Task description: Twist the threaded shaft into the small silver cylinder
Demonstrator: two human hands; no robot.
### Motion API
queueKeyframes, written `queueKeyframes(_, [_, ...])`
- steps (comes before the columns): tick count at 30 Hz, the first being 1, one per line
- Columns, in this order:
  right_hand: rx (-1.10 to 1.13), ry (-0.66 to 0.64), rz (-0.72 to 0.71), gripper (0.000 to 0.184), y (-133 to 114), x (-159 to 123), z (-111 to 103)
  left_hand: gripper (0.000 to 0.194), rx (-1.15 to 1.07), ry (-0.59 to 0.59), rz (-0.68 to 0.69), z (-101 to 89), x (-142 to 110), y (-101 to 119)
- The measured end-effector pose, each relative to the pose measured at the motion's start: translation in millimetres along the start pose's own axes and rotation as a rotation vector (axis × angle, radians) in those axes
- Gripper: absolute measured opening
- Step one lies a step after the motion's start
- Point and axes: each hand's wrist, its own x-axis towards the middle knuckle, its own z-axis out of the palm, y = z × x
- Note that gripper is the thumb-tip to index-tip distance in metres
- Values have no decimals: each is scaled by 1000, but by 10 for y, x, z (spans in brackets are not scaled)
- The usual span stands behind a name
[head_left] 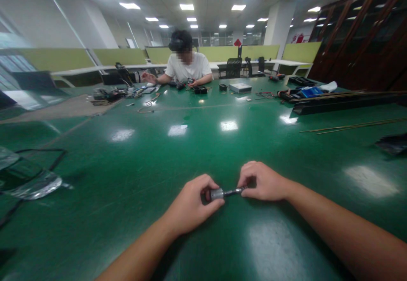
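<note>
A short silver cylinder (217,194) with a thin dark shaft (232,192) lies level just above or on the green table, between my two hands; its exact kind I cannot make out. My left hand (195,202) grips the cylinder end between thumb and curled fingers. The far tip of the shaft is pinched by the thumb and fingers of my right hand (261,181). Fingers on both sides partly hide the ends of the piece.
Across the green table (143,145) sits a person (187,66) handling small parts. A clear plastic-like container (28,179) and a black cable are at left. Long thin rods (356,125), a black channel (337,104) and tools lie at right. A pale box (241,88) stands farther back.
</note>
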Motion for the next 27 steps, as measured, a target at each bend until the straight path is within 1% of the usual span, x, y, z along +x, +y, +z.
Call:
queueKeyframes(3, [-15, -18, 25, 8, 51, -6, -30, 13, -6, -1, -2, -3, -2, 8])
queueKeyframes(7, [23, -61, 38, 8, 101, -21, -65, 13, -6, 5, 4, -9, -9, 19])
queueKeyframes(12, [30, -57, 37, 7, 99, -16, -66, 13, -7, 6, 2, -10, -11, 21])
queueKeyframes(15, [30, -43, 28, 8, 22, 19, 43, 14, -9, 22, 0, 20, 0, -4])
queueKeyframes(17, [11, 25, 20, 9, -65, 48, 169, 17, -5, 44, -2, 46, 8, -24])
queueKeyframes(19, [-15, 122, 25, 7, -148, 68, 294, 20, -3, 59, 6, 62, 13, -35])
queueKeyframes(21, [-50, 154, 48, 9, -197, 74, 377, 22, 0, 54, 18, 61, 15, -35])
queueKeyframes(24, [-66, 164, 83, 11, -194, 66, 409, 20, 1, 39, 23, 39, 18, -28])
queueKeyframes(27, [-66, 164, 73, 12, -167, 53, 390, 17, -9, 39, 29, 23, 24, -27])
